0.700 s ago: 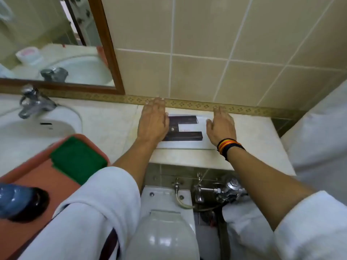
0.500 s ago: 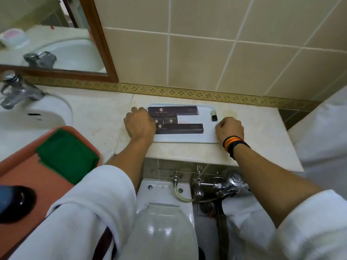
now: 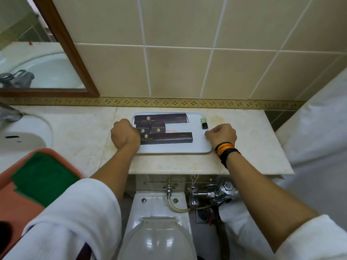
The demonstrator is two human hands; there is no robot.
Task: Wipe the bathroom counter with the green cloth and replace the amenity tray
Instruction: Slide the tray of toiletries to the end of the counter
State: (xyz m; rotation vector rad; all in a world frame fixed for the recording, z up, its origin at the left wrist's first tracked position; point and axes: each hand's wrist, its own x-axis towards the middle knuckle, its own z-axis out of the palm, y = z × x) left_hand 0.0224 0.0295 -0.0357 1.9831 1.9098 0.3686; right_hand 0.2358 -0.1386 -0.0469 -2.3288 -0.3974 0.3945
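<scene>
I see the green cloth (image 3: pixel 44 178) in an orange tub (image 3: pixel 11 199) near the counter's (image 3: pixel 249 156) left edge; my left hand (image 3: pixel 124 135) and right hand (image 3: pixel 222 134), both curled closed, grip the white amenity tray's (image 3: pixel 174 148) side edges.

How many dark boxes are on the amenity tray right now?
4: a long dark box at the back, two small boxes in the middle-left, a long one in front. The left hand may hide more.

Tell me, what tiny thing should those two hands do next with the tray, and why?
Probably let go and draw back. The white tray already lies flat on the counter near the wall, its dark boxes in order, with the left hand and right hand curled at its two ends. The green cloth rests aside on the orange bin, so wiping looks finished.
</scene>
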